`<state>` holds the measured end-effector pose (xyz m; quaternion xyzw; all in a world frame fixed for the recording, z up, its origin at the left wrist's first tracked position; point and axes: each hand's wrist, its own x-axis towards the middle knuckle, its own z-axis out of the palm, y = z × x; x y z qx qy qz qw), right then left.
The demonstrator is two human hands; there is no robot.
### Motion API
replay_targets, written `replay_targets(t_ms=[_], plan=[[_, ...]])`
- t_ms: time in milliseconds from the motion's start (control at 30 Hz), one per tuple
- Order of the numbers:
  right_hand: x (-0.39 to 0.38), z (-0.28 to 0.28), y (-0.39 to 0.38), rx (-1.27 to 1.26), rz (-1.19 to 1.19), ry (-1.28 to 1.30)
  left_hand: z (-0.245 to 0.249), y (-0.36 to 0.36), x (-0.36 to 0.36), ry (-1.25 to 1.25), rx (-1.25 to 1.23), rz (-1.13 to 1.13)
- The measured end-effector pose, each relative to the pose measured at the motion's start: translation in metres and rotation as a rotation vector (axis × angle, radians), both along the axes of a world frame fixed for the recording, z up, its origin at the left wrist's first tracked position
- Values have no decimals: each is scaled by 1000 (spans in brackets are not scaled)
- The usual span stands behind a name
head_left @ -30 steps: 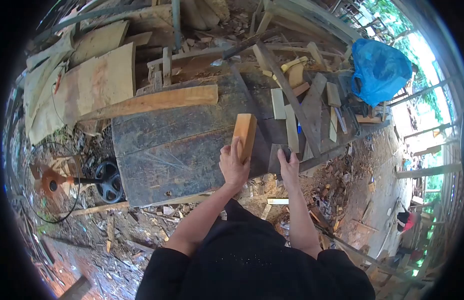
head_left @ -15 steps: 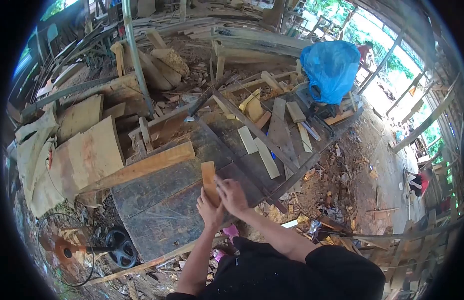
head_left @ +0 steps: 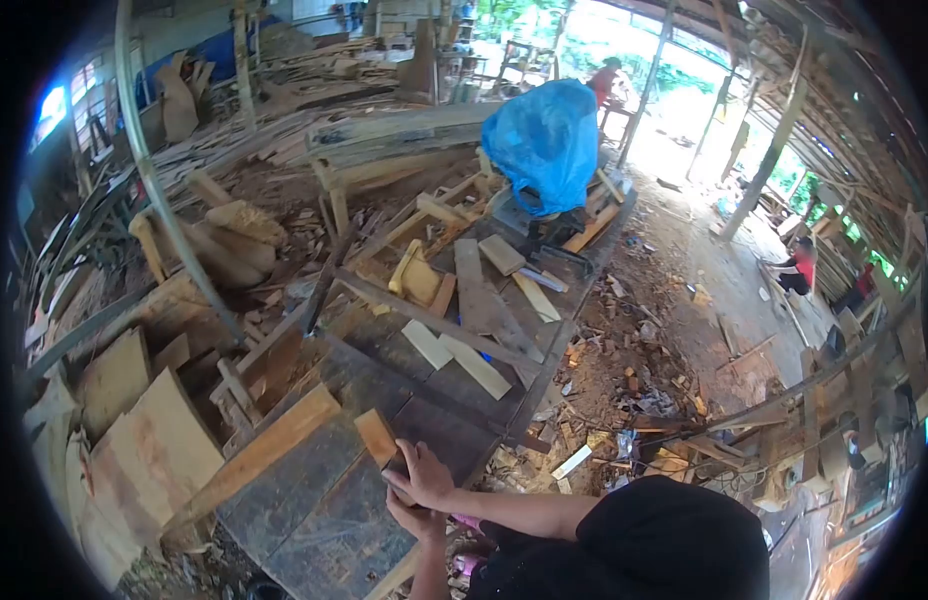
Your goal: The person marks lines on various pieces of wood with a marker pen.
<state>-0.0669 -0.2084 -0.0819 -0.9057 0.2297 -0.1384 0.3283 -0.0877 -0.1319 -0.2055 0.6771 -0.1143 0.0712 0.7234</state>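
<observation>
We can read no lettering or brand mark on anything at this distance. The right hand point(head_left: 425, 474) lies over the near end of the wood block point(head_left: 375, 436), thumb raised and fingers wrapped onto the wood, so it is gripping the block. Its forearm runs in from the right, out of a black sleeve point(head_left: 644, 540). The left hand point(head_left: 408, 518) sits directly beneath the right one, wrist rising from the bottom edge. It is largely covered, and we cannot tell whether it clasps the block or only braces it. The block stands tilted on the dark bench point(head_left: 314, 510), close to the bench's near edge and just beside a long pale plank point(head_left: 264, 450). Pale slats point(head_left: 471, 366) lie farther along the bench, and a blue plastic sheet point(head_left: 544, 140) covers its far end.
</observation>
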Motion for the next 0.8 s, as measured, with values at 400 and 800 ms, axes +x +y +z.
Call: replay_targets(t_ms=[400, 800], plan=[[70, -4, -24, -7, -15, 0, 53, 7, 6, 98, 581, 111], [137, -12, -39, -140, -12, -20, 47, 4, 5, -15, 575, 173]])
